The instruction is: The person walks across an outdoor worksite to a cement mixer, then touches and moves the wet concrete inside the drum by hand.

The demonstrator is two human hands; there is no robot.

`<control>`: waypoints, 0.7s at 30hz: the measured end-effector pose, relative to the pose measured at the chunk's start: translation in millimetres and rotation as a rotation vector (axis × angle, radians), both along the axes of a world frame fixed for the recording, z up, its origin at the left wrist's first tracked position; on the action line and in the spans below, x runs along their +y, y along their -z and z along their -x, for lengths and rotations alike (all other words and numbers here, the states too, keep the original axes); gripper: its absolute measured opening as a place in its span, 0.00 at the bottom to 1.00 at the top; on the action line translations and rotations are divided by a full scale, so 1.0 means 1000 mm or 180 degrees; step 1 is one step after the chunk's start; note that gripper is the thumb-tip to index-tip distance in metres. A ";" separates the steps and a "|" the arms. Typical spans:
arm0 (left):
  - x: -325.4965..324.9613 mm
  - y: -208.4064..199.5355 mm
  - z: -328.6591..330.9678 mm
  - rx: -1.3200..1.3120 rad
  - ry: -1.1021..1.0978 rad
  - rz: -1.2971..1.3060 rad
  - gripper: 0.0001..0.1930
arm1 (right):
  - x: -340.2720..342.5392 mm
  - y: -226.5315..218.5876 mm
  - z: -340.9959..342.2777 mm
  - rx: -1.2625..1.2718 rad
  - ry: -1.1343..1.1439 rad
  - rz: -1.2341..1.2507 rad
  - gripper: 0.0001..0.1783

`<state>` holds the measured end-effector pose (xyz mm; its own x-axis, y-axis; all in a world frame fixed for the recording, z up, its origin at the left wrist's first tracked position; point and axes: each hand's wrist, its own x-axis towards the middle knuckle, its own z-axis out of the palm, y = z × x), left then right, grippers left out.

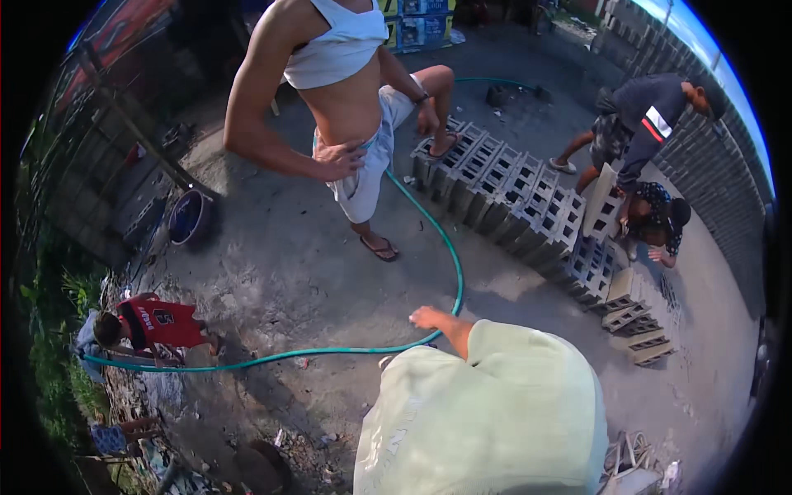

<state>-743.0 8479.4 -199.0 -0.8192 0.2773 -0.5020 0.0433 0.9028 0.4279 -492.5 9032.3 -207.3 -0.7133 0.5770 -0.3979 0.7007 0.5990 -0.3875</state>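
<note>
My pale yellow-green shirt (pixel 511 404) fills the lower middle, with my right arm reaching out of its sleeve. My right hand (pixel 426 318) is held out low in front of me with its fingers curled in. Whether anything is inside them is hidden. A green hose (pixel 454 264) runs below my wrist, and I cannot tell if the arm touches it. My left hand does not show. Ahead stands a person in a rolled-up white top (pixel 342 45), one hand on the hip and one foot up on a row of grey hollow concrete blocks (pixel 503 177).
At the right, a person in a dark shirt (pixel 652 107) bends beside another person (pixel 656 214) by an upright block (pixel 601 202). A person in red (pixel 169 322) stoops at the left near the hose. A round tub (pixel 190 217) stands by the fence. Rubble (pixel 313 454) covers the near-left ground.
</note>
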 end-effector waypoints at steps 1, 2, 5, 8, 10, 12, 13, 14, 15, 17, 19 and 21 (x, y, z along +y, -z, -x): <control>0.013 0.004 0.026 -0.0003 0.0037 0.0069 0.14 | 0.010 -0.049 0.051 0.0319 0.0505 0.0627 0.19; 0.032 0.004 0.057 0.0014 0.0147 0.0099 0.13 | 0.020 -0.082 0.085 0.0843 0.1118 0.1312 0.21; 0.082 -0.001 0.144 0.0051 0.0387 0.0084 0.13 | 0.055 -0.126 0.185 0.1280 0.0784 0.1211 0.23; 0.132 -0.001 0.228 0.0087 0.0540 0.0033 0.13 | 0.082 -0.132 0.261 0.1355 0.0943 0.0967 0.23; 0.169 0.001 0.294 0.0120 0.0649 -0.0057 0.13 | 0.094 -0.120 0.285 0.1435 0.1386 0.1138 0.23; 0.220 -0.012 0.365 0.0175 0.0835 -0.0169 0.13 | 0.103 -0.080 0.279 0.0729 0.1114 0.0475 0.22; 0.239 -0.023 0.400 0.0201 0.0819 -0.0224 0.12 | 0.093 -0.071 0.276 0.0540 0.1748 0.0767 0.21; 0.279 -0.036 0.438 0.0201 0.0976 -0.0254 0.12 | 0.083 -0.054 0.258 0.0065 0.2085 0.0906 0.21; 0.320 -0.049 0.470 0.0191 0.1044 -0.0301 0.12 | 0.070 -0.043 0.242 -0.0661 0.1432 0.0642 0.21; 0.365 -0.036 0.539 -0.0128 0.0837 -0.0572 0.13 | 0.045 -0.020 0.230 -0.0847 0.2174 0.1081 0.22; 0.446 -0.082 0.566 -0.0013 0.1245 -0.0706 0.14 | 0.026 0.010 0.220 -0.0828 0.2594 0.1427 0.23; 0.535 -0.093 0.602 -0.0249 0.1435 -0.1014 0.15 | 0.014 -0.035 0.250 -0.0557 0.4209 0.2097 0.25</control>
<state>-1345.1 9014.2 -106.5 -0.5479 0.7397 -0.3907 0.3525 0.6277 0.6941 -742.7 9046.5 -172.2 0.2541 0.4394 -0.8616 0.6490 -0.7380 -0.1849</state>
